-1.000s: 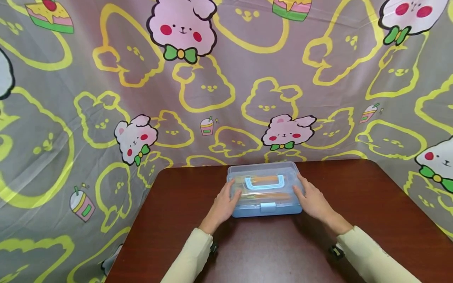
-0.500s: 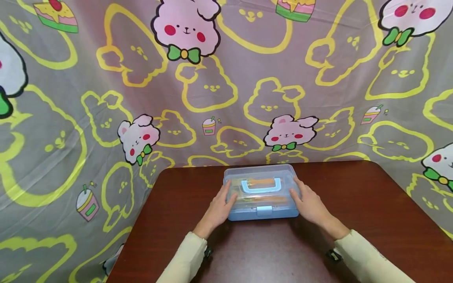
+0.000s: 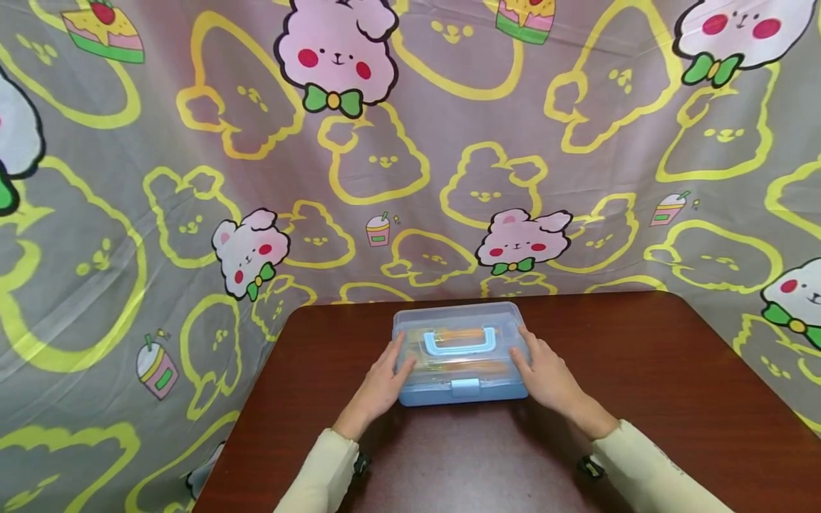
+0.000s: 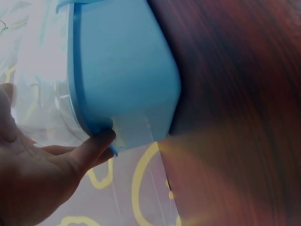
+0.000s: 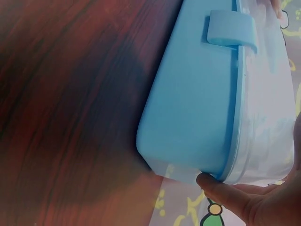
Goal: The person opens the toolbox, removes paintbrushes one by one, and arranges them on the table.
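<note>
A plastic storage box (image 3: pixel 426 396) with a light blue base and a clear lid (image 3: pixel 417 313) stands on the table, held between both hands. My left hand (image 3: pixel 378 385) grips its left end, fingers along the side and thumb over the lid's front corner. At the opposite end, my right hand (image 3: pixel 554 377) holds it in the same way. In the wrist views, fingertips (image 4: pixel 104 137) hook at the rim where lid meets base. The front latch (image 5: pixel 233 29) is closed, and the blue carry handle (image 3: pixel 460 350) lies flat on the lid. Orange and yellowish contents show blurrily through the plastic.
The dark reddish-brown table (image 3: pixel 641 370) extends around the box on all sides. A grey curtain (image 3: pixel 410 107) printed with yellow outlines and rabbit faces hangs right behind the table and along its sides.
The box has slid left and slightly toward me across the table, with both hands moving along on its ends. The grip looks the same throughout.
</note>
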A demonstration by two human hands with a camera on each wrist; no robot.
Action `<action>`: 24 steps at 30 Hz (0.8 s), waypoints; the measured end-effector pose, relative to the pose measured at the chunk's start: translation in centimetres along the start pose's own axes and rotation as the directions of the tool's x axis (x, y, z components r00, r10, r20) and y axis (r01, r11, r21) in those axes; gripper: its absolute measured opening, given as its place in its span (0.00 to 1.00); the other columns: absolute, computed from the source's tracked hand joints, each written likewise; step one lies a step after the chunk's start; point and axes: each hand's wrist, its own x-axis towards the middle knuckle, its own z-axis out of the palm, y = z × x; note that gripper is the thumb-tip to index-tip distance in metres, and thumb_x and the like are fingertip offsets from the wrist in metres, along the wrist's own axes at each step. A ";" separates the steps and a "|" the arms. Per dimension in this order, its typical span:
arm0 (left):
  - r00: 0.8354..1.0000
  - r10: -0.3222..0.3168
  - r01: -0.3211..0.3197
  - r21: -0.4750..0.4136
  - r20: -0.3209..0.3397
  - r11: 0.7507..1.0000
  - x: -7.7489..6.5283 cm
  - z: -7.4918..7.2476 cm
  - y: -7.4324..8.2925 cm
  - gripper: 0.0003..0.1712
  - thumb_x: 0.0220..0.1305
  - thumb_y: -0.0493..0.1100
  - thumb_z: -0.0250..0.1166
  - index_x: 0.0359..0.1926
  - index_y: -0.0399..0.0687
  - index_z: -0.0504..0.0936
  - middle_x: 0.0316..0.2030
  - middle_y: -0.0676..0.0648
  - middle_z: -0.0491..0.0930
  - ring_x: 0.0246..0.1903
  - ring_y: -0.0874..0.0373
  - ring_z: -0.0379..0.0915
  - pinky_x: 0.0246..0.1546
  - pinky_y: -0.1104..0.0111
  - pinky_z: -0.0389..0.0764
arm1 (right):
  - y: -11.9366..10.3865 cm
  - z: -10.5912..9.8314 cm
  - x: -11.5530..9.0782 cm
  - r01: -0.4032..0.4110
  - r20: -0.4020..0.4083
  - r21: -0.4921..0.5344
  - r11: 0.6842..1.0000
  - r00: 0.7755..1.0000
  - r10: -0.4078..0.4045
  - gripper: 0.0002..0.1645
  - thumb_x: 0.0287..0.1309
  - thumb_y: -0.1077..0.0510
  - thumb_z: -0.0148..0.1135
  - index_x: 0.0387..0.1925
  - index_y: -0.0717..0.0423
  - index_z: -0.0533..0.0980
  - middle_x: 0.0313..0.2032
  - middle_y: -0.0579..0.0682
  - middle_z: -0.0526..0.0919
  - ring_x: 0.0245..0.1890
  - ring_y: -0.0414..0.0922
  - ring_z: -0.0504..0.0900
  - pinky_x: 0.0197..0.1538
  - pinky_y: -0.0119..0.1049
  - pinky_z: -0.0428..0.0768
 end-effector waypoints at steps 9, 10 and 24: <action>1.000 0.009 -0.009 -0.007 0.002 1.000 -0.8 -1.0 -0.7 0.39 0.69 0.64 0.47 0.74 0.57 0.48 0.71 0.43 0.52 0.69 0.47 0.47 0.63 0.50 0.57 | -1.6 0.7 -0.6 0.007 -0.031 -0.032 0.999 0.999 -0.008 0.36 0.71 0.44 0.42 0.69 0.65 0.56 0.55 0.71 0.70 0.49 0.66 0.74 0.48 0.61 0.72; 1.000 0.010 -0.010 -0.006 0.000 1.000 -0.9 -1.2 -0.9 0.39 0.69 0.64 0.47 0.74 0.57 0.49 0.71 0.42 0.52 0.68 0.47 0.48 0.63 0.50 0.57 | -1.8 0.8 -0.6 0.007 -0.030 -0.027 1.000 1.000 -0.007 0.37 0.71 0.43 0.43 0.69 0.65 0.56 0.55 0.71 0.70 0.49 0.66 0.75 0.48 0.60 0.72; 1.000 -0.025 0.025 -0.035 0.015 0.999 -2.8 -3.5 -2.3 0.39 0.68 0.63 0.50 0.74 0.57 0.50 0.71 0.49 0.52 0.68 0.51 0.49 0.63 0.50 0.56 | -4.2 1.8 -1.2 -0.022 0.035 0.062 0.998 0.999 0.020 0.39 0.69 0.41 0.45 0.71 0.59 0.54 0.58 0.67 0.68 0.50 0.63 0.74 0.49 0.60 0.71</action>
